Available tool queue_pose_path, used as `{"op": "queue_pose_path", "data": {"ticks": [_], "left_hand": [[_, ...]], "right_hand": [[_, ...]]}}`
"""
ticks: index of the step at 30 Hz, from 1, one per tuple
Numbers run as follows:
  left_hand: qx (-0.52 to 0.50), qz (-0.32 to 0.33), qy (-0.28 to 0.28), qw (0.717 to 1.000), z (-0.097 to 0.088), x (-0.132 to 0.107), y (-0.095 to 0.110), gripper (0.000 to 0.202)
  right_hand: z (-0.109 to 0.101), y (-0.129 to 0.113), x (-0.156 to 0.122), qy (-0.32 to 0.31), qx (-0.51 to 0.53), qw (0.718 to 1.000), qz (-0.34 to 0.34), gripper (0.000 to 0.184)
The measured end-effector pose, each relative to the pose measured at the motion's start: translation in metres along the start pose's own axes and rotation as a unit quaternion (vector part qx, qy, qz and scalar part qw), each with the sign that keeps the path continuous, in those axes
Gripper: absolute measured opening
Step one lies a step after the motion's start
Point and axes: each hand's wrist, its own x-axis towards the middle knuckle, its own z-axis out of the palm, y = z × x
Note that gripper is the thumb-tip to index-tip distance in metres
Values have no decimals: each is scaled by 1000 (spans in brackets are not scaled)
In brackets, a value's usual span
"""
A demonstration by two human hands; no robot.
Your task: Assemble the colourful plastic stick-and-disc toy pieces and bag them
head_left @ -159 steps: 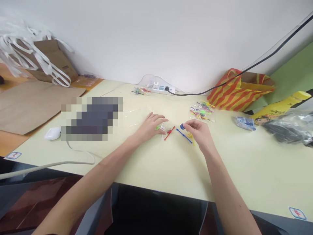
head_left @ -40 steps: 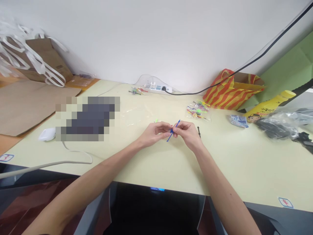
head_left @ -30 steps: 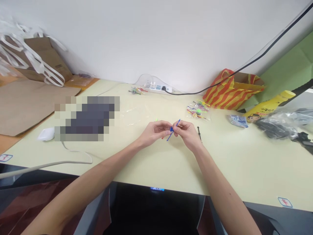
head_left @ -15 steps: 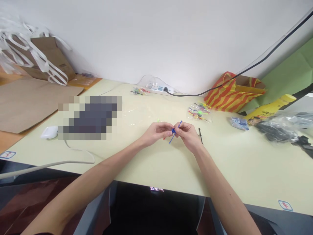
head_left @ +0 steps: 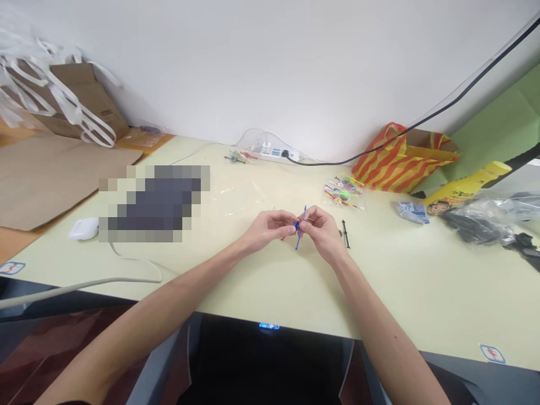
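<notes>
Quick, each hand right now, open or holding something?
Left hand: closed, pinching a small blue part.
Right hand: closed, pinching a blue rod.

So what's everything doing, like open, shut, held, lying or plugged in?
Left hand: pinching small blue piece
Right hand: pinching blue rod
Blue rod: held
Small blue piece: held
Black rod: lying on table
Striped bag: open on top
Yellow bottle: tilted
Black plug: in power strip

Looking like an office or workroom (can't tell which): pale worktop (head_left: 261,287) is standing against a plain white wall (head_left: 253,67), power strip (head_left: 276,152) is lying along the back, black cable (head_left: 320,164) is plugging into it, small labels (head_left: 492,354) are sitting near the front edge.
</notes>
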Motion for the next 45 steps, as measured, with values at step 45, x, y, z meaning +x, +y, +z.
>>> {"op": "queue_pose_path", "data": {"ticks": [45], "left_hand": [[60,39,40,997,2,2,-4,32]], "right_hand": [[16,-15,-4,42,66,991,107,48]]}}
